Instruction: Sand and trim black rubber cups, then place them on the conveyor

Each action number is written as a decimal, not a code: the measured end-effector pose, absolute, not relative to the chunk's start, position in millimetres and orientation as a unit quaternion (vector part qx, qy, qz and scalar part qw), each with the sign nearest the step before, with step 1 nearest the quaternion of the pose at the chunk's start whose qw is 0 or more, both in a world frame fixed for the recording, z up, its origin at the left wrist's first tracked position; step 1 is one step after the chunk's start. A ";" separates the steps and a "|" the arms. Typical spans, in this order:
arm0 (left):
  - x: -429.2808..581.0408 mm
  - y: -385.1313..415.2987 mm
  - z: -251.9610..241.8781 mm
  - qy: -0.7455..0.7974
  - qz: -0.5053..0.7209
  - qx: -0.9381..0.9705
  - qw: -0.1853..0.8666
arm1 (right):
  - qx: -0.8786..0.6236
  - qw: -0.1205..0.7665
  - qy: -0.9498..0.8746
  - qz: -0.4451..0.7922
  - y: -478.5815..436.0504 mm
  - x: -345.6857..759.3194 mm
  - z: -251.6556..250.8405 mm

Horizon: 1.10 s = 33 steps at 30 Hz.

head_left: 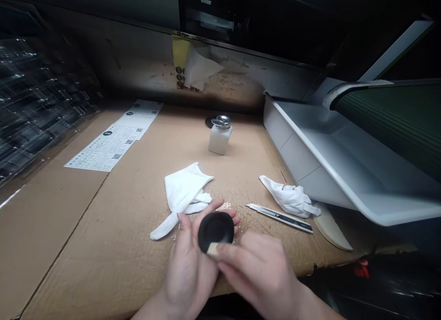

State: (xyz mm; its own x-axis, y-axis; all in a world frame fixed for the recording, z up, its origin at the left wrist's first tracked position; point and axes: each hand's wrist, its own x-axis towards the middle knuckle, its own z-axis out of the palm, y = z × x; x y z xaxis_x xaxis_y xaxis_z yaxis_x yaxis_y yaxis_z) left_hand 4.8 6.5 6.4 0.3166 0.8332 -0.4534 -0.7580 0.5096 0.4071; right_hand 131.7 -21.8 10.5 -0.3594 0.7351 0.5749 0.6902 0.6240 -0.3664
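Note:
In the palm of my left hand (193,260) lies a round black disc (216,229), my fingers curled behind and around its far edge. My right hand (258,269) pinches a small cream-coloured block (213,249) against the disc's near edge, and is slightly blurred. Just beyond my left hand is a crumpled white cloth glove (184,191). A utility knife (280,218), its blade end pointing left, rests on the cardboard to the right of the disc. Behind the knife sits another crumpled white glove or cloth (289,198).
A square pump bottle (220,138) with a metal top stands farther back, a dark round piece (209,122) behind it. Printed label sheets (103,150) lie left. A white tray (310,150) borders the right, a pale curved piece (332,228) near its corner. Clear plastic cases (31,99) are stacked left.

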 end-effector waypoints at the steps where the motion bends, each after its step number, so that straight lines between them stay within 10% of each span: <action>1: 5.2 7.1 5.9 0.310 0.494 0.056 0.811 | -0.460 0.378 -0.802 0.041 -20.8 136.2 13.4; 26: 5.0 5.7 4.2 0.282 0.498 0.093 0.815 | -0.498 0.394 -0.768 0.086 -19.8 124.4 9.6; 33: 4.9 5.7 6.8 0.298 0.489 0.068 0.817 | -0.490 0.373 -0.784 -0.078 -17.1 131.8 21.6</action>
State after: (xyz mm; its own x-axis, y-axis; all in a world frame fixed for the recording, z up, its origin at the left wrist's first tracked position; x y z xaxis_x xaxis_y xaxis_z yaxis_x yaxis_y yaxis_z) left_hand 4.9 5.7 6.8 0.3451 0.8391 -0.4204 -0.7583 0.5133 0.4020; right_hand 131.8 -17.1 21.6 -0.2417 0.7099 0.6616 0.8269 0.5075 -0.2425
